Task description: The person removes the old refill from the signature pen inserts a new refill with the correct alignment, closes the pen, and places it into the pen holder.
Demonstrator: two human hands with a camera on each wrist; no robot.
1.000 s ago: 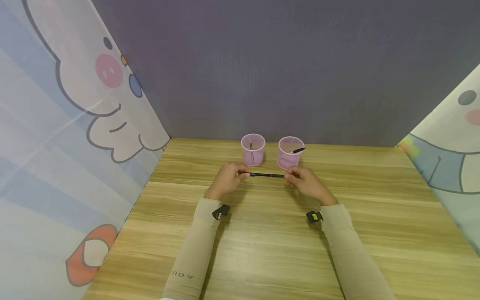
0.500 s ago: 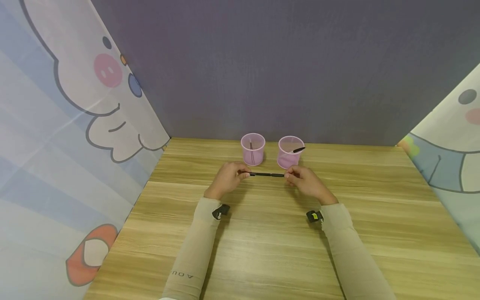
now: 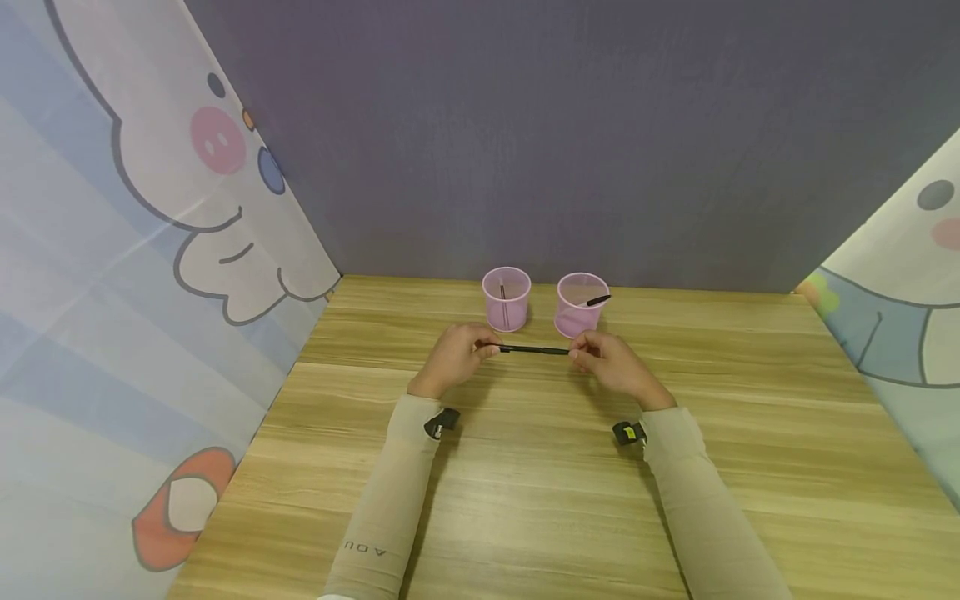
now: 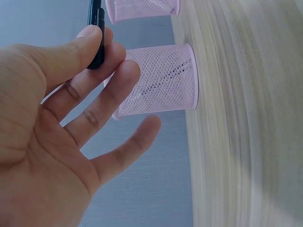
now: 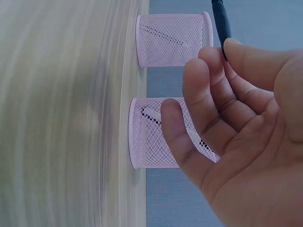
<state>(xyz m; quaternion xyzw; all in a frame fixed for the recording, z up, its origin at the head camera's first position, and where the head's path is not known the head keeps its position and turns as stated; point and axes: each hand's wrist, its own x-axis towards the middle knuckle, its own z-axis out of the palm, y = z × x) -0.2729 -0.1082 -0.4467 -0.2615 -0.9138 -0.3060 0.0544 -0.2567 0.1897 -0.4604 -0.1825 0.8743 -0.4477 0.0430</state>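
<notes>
A slim black pen [image 3: 528, 349] is held level between both hands, just in front of two pink mesh cups. My left hand [image 3: 456, 358] pinches its clip end between thumb and index finger; in the left wrist view the other fingers spread loosely below the clip [image 4: 101, 30]. At the opposite end, my right hand [image 3: 611, 362] pinches the darker grip section [image 5: 221, 21] with thumb and fingertips, hiding the tip. Behind the left hand stands the left cup [image 3: 495, 315], with thin dark sticks inside. The right cup [image 3: 564, 321] holds a pen with a black end [image 3: 597, 300] leaning over its rim.
Both cups stand upright near the back of the wood-grain table [image 3: 525, 500], close to a dark grey panel [image 3: 555, 142]. A cartoon-printed curtain [image 3: 90, 333] hangs along the left side, and another printed cloth [image 3: 900, 275] is at the right.
</notes>
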